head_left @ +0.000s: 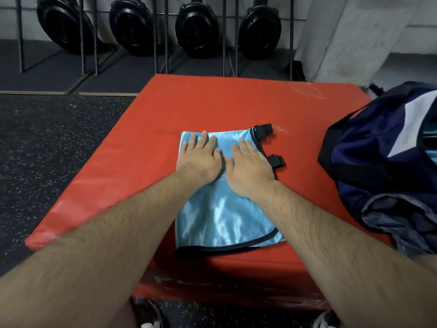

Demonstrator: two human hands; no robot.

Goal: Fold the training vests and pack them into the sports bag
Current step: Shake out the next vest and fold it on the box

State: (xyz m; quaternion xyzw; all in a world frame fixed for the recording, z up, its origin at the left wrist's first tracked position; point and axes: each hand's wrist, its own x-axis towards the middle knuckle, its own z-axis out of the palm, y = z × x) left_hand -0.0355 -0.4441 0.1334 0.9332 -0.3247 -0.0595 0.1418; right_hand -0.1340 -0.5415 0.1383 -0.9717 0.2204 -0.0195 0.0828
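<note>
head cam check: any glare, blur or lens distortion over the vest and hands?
Head view: bright glare streaks on the shiny light blue vest nearer the camera than the hands. Left hand and right hand look slightly soft, forearms blurrier toward the bottom edge. Wide-angle lens bows the red mat edges. Sports bag is dark, with little detail.

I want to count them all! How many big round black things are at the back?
4 round black things stand in a row at the back: far left, next, middle, right. More may be hidden past the picture's edge.
</note>
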